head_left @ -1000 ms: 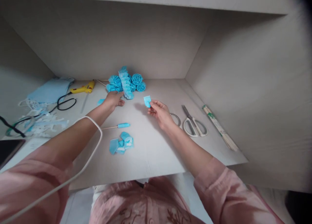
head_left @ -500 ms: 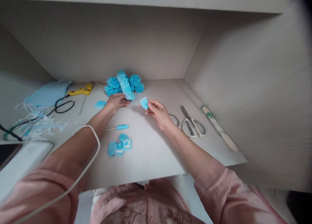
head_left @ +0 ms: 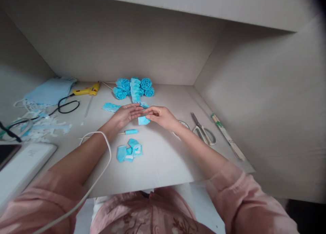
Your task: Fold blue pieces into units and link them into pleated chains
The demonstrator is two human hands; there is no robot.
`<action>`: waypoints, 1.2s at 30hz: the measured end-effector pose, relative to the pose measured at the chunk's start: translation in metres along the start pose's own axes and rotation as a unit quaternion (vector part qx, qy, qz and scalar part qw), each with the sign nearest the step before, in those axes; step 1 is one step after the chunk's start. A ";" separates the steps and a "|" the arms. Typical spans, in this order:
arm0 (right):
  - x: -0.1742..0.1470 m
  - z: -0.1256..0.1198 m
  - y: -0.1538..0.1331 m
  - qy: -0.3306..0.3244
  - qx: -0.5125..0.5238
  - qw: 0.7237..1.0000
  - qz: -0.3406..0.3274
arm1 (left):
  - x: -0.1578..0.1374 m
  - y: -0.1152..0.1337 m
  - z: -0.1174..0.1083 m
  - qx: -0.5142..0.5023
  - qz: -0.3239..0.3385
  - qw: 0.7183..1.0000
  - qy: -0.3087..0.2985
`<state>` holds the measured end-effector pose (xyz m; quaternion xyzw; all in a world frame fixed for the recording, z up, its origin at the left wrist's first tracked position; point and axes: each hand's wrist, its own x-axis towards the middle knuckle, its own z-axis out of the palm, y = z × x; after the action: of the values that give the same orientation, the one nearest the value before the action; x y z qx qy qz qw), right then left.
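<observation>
My right hand (head_left: pixel 160 117) pinches a small blue cut piece of crinkled sheet (head_left: pixel 143 121), which hangs below its fingertips. Close by, my left hand (head_left: pixel 127 114) has its fingers stretched out towards the right fingertips, with nothing plainly gripped in them. Just beyond the hands, a pale blue ruffled strip (head_left: pixel 135 89) lies against several blue handmade roses (head_left: pixel 121 91); its lower end comes near my left fingers. Nearer me on the table are a stick with a blue wrapped tip (head_left: pixel 131 131) and a small heap of blue cut pieces (head_left: pixel 129 153).
A yellow glue gun (head_left: pixel 86 90) and folded blue face masks (head_left: pixel 49 91) lie at the back left. Scissors (head_left: pixel 203 132), a tape roll (head_left: pixel 183 124) and bundled sticks (head_left: pixel 228 137) are on the right. A white cable (head_left: pixel 108 159) loops over my left forearm.
My right hand has moved left and slightly nearer me with the blue piece, meeting my left hand. The ruffled strip stands straighter against the roses. The view has tilted a little.
</observation>
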<state>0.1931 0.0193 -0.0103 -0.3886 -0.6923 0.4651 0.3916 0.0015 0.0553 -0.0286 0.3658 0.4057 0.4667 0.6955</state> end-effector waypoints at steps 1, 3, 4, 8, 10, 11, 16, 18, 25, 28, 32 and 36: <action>0.003 -0.002 0.001 -0.012 0.000 1.000 0.007 | 0.000 0.000 0.000 0.001 -0.005 1.000 0.003; 0.007 -0.005 0.006 -0.034 0.014 0.999 0.025 | 0.000 0.001 -0.001 0.009 -0.017 1.000 0.020; 0.007 -0.007 0.009 -0.038 0.030 0.998 0.035 | 0.000 0.001 -0.001 0.015 -0.019 0.999 0.032; 0.001 -0.014 0.028 0.026 0.137 0.987 0.077 | 0.001 0.004 -0.007 0.062 -0.019 0.995 0.071; -0.002 -0.017 0.035 0.076 0.195 0.974 0.090 | 0.002 0.006 -0.009 0.102 -0.017 0.992 0.075; -0.003 -0.018 0.038 0.101 0.223 0.965 0.091 | 0.002 0.008 -0.010 0.123 -0.015 0.990 0.073; 0.003 -0.025 0.038 0.181 0.362 0.910 0.085 | 0.001 0.014 -0.011 0.117 -0.045 0.990 0.069; 0.009 -0.027 0.038 0.193 0.397 0.892 0.094 | 0.000 0.013 -0.009 0.066 -0.055 0.993 0.076; 0.035 -0.017 0.042 0.205 0.396 0.884 0.142 | 0.005 0.007 -0.007 0.015 -0.146 0.987 0.067; 0.048 -0.009 0.040 0.207 0.382 0.888 0.147 | 0.015 0.009 -0.009 0.032 -0.155 0.986 0.050; 0.061 0.002 0.037 0.200 0.374 0.894 0.147 | 0.030 0.016 -0.008 0.111 -0.168 0.978 0.053; 0.066 0.011 0.035 0.169 0.366 0.903 0.146 | 0.039 0.020 -0.004 0.170 -0.184 0.966 0.065</action>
<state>0.1630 0.0846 -0.0346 -0.3870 -0.3320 0.6651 0.5456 0.0000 0.0990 -0.0208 0.3669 0.5832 0.2779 0.6693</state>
